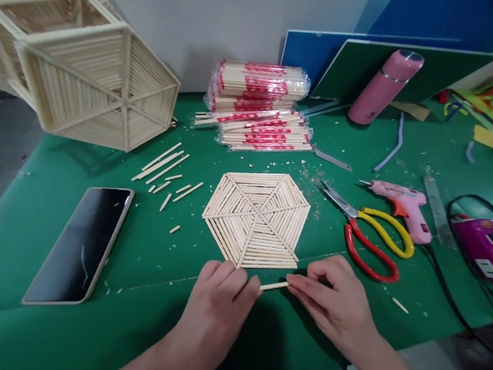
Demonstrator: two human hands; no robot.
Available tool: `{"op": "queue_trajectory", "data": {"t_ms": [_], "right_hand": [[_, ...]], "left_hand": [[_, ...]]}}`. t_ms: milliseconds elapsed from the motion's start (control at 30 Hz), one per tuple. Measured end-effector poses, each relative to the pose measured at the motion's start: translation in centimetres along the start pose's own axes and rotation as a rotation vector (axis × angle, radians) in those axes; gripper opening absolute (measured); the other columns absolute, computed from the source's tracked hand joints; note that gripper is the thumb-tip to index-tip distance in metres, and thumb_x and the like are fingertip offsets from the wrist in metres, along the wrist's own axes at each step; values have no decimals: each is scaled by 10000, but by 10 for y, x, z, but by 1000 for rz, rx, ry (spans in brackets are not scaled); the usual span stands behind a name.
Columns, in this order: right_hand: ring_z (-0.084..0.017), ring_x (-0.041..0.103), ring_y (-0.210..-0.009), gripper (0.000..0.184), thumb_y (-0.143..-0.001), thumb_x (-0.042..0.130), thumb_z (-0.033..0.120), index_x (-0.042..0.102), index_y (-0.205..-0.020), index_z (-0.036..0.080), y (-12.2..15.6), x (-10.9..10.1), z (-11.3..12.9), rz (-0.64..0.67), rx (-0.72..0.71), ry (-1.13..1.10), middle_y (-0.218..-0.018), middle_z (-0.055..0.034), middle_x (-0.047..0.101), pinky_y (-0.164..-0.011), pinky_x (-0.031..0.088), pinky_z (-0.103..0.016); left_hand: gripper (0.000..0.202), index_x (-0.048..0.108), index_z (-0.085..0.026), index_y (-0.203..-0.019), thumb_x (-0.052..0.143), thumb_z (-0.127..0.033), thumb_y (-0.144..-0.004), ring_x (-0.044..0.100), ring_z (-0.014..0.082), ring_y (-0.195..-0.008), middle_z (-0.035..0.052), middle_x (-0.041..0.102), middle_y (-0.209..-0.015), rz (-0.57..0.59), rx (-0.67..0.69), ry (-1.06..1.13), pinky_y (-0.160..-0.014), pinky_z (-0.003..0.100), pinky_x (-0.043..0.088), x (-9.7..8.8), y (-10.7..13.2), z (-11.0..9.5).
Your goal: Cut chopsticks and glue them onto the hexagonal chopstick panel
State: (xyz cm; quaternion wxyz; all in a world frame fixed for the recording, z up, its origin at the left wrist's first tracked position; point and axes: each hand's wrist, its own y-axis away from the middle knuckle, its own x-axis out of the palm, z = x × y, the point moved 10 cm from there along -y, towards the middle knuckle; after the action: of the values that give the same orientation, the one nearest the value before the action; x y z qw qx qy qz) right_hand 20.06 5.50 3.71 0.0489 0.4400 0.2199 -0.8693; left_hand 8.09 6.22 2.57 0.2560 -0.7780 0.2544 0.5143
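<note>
Between my two hands a thin wooden stick [274,286] is held level, just in front of a flat hexagonal panel [256,215] made of many wooden sticks. My left hand [220,304] is closed around the stick's left part, fingers curled over it. At the other end, my right hand [335,301] pinches the stick's tip between thumb and fingers. The panel lies flat on the green tabletop [144,338], with ribs crossing at its centre. Cut stick pieces [164,171] lie scattered left of the panel.
Scissors [356,219] with red and yellow handles and a pink glue gun [401,206] lie to the right. A phone [81,245] rests at left, below a large stick-built structure [107,90]. Packs of chopsticks [259,99] and a pink bottle [385,88] stand behind.
</note>
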Motion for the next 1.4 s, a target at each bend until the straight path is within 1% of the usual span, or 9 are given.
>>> {"op": "queue_trajectory", "data": {"t_ms": [67, 133, 267, 400, 567, 667, 900, 1133, 1400], "right_hand": [[-120, 451, -611, 158, -771, 586, 180, 673, -890, 235, -2, 5, 1, 14, -35, 18, -654, -10, 532, -527, 366, -243], [-120, 459, -616, 155, -783, 573, 183, 669, -897, 225, -2, 10, -2, 41, -39, -1, -658, -14, 542, -526, 369, -242], [-134, 469, -647, 177, -793, 556, 163, 654, -927, 223, 1, 13, -13, 62, 10, -23, -698, -30, 562, -542, 397, -254], [-134, 453, -644, 157, -785, 563, 145, 661, -891, 205, 0, 15, -13, 61, 31, -16, -686, -33, 555, -540, 393, -256], [-131, 458, -646, 158, -786, 557, 141, 666, -883, 202, -4, 19, -6, 69, 15, -14, -694, -33, 567, -543, 389, -250], [-131, 460, -648, 167, -786, 557, 140, 666, -896, 203, -5, 21, -4, 81, 3, -16, -698, -32, 574, -550, 391, -249], [-126, 454, -640, 163, -807, 535, 161, 671, -888, 200, -6, 25, -2, 87, -13, 17, -680, -27, 576, -547, 381, -245], [-129, 438, -635, 147, -800, 547, 161, 682, -850, 192, -7, 22, -1, 62, 17, 15, -664, -31, 568, -546, 361, -248], [-127, 428, -637, 136, -795, 557, 155, 678, -842, 194, -6, 23, -2, 68, 18, 16, -667, -28, 564, -552, 359, -248]], "left_hand": [[188, 568, -197, -820, 387, -193, -870, 400, 149, -595, -7, 489, -605, -37, -29, -12, -583, 305, 264, -4, 1, 4], [154, 573, -192, -843, 420, -202, -858, 425, 149, -613, -4, 513, -625, -100, -79, -6, -606, 311, 289, -12, 3, 13], [125, 570, -162, -896, 484, -147, -807, 490, 152, -713, 30, 576, -767, -212, -158, 77, -676, 311, 355, -27, 12, 35], [162, 570, -164, -909, 464, -104, -802, 515, 161, -795, 46, 590, -854, -230, -158, 140, -726, 310, 390, -23, 19, 45], [173, 575, -177, -915, 462, -110, -803, 511, 166, -809, 46, 578, -862, -191, -173, 156, -739, 322, 400, -11, 21, 48], [159, 575, -183, -906, 473, -122, -799, 501, 169, -804, 46, 566, -858, -163, -172, 157, -744, 339, 397, -9, 19, 47], [162, 563, -180, -929, 525, -139, -776, 494, 173, -796, 44, 563, -848, -181, -141, 133, -729, 350, 389, -10, 18, 43], [101, 580, -191, -853, 509, -148, -795, 494, 159, -765, 25, 574, -806, -185, -163, 119, -712, 332, 386, -10, 16, 45], [99, 582, -186, -857, 522, -141, -793, 496, 156, -767, 21, 582, -802, -208, -150, 126, -721, 327, 387, -13, 17, 43]]}}
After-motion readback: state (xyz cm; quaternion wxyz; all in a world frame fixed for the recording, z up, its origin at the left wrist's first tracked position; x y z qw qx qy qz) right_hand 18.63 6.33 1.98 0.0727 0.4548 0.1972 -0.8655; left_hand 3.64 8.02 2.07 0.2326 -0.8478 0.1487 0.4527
